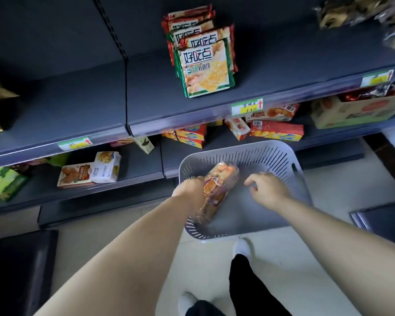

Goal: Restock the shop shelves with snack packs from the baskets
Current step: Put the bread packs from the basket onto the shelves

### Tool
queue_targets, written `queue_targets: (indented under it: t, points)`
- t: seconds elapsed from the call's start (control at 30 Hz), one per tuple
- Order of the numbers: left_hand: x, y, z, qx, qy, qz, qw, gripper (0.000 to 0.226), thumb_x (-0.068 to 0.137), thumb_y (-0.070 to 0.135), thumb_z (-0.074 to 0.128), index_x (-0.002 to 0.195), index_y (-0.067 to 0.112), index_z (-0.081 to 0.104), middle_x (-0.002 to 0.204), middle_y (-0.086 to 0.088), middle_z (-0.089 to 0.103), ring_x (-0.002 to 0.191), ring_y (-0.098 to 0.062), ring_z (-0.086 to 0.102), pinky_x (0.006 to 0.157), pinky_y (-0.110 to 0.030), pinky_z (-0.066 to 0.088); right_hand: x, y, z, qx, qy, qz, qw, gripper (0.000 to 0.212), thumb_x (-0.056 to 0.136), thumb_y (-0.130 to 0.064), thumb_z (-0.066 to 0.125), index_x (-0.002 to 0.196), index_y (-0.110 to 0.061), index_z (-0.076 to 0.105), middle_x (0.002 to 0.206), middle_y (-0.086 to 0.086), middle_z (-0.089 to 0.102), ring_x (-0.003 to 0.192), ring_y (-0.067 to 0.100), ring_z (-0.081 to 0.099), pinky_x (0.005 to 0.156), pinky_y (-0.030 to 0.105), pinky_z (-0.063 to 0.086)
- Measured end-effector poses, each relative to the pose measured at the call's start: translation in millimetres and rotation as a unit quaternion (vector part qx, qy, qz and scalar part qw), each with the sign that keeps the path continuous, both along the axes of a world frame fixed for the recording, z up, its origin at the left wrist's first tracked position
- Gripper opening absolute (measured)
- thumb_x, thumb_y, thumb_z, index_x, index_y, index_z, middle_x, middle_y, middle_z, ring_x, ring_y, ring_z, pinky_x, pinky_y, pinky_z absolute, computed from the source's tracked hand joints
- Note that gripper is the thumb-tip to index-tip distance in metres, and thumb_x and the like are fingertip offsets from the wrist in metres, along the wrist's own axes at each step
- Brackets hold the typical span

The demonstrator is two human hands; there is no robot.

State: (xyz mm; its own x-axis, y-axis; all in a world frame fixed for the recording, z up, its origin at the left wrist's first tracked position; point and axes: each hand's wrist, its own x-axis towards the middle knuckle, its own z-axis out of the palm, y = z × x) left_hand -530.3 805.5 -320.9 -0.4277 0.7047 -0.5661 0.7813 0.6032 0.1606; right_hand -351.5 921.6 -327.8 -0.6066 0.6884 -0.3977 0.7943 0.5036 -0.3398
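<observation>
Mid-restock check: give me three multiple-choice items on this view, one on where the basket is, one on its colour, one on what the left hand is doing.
1. Where is the basket?
A) on the top shelf
B) on the floor in front of the shelves
C) on a trolley

2. What colour is the basket?
A) grey
B) red
C) green

3. What is the left hand doing?
A) hanging empty
B) pressing a price tag
C) gripping a clear snack pack

Answers:
1 B: the basket stands on the pale floor, below the shelves.
2 A: its slatted wall is grey.
3 C: the left hand grips the snack pack over the basket.
</observation>
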Motion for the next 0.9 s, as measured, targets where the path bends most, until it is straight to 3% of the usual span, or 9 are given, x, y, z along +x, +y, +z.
queue_targets:
  t: [0.33, 0.5, 0.7, 0.83, 0.9]
  points:
    - [15.4, 35.3, -71.7, -0.088, -0.037, 0.129, 0.987, 0.09, 0.079, 0.022, 0.077, 0.148, 0.005, 0.022, 0.142, -0.013, 0.042, 0.132, -0.033, 0.042, 0.109, -0.044, 0.039, 11.2, 41.0, -39.1, -0.06, -0.02, 0.02, 0.998, 0.03, 0.094, -0.015, 0.049, 0.12, -0.023, 0.063, 0.127, -0.002, 0.06, 0.122, 0.02, 0.05, 0.096, 0.034, 0.043]
    - [15.4, 40.1, -92.9, -0.107, -0.051, 0.165, 0.979, 0.086, 0.083, 0.026, 0.072, 0.149, 0.004, 0.02, 0.14, -0.015, 0.045, 0.13, -0.034, 0.047, 0.107, -0.045, 0.04, 12.4, 42.0, -53.8, -0.091, -0.022, 0.036, 0.995, 0.031, 0.095, -0.016, 0.05, 0.123, -0.022, 0.062, 0.126, 0.001, 0.06, 0.12, 0.021, 0.051, 0.097, 0.037, 0.043]
    - [14.1, 36.3, -103.2, -0.09, -0.055, 0.199, 0.974, 0.054, 0.092, 0.027, 0.06, 0.136, 0.006, 0.037, 0.126, -0.014, 0.055, 0.116, -0.033, 0.057, 0.1, -0.043, 0.047, 21.1, 39.5, -64.9, -0.114, -0.04, 0.048, 0.992, 0.032, 0.095, -0.016, 0.05, 0.124, -0.022, 0.06, 0.127, 0.001, 0.06, 0.121, 0.022, 0.051, 0.099, 0.039, 0.043]
    - [21.8, 30.8, -100.0, -0.078, -0.047, 0.148, 0.985, 0.072, 0.082, 0.041, 0.072, 0.133, 0.003, 0.038, 0.127, -0.016, 0.055, 0.115, -0.034, 0.058, 0.094, -0.039, 0.048, 24.9, 36.8, -64.2, -0.109, -0.046, 0.045, 0.992, 0.032, 0.095, -0.016, 0.049, 0.125, -0.021, 0.06, 0.128, -0.001, 0.06, 0.122, 0.02, 0.051, 0.098, 0.038, 0.043]
    - [21.9, 29.9, -95.4, -0.061, -0.059, 0.151, 0.985, 0.07, 0.079, 0.044, 0.074, 0.129, 0.005, 0.043, 0.121, -0.014, 0.059, 0.109, -0.032, 0.061, 0.086, -0.036, 0.05, 23.0, 34.3, -60.8, -0.103, -0.049, 0.042, 0.993, 0.032, 0.095, -0.017, 0.049, 0.125, -0.022, 0.06, 0.129, -0.002, 0.06, 0.123, 0.019, 0.05, 0.099, 0.037, 0.043]
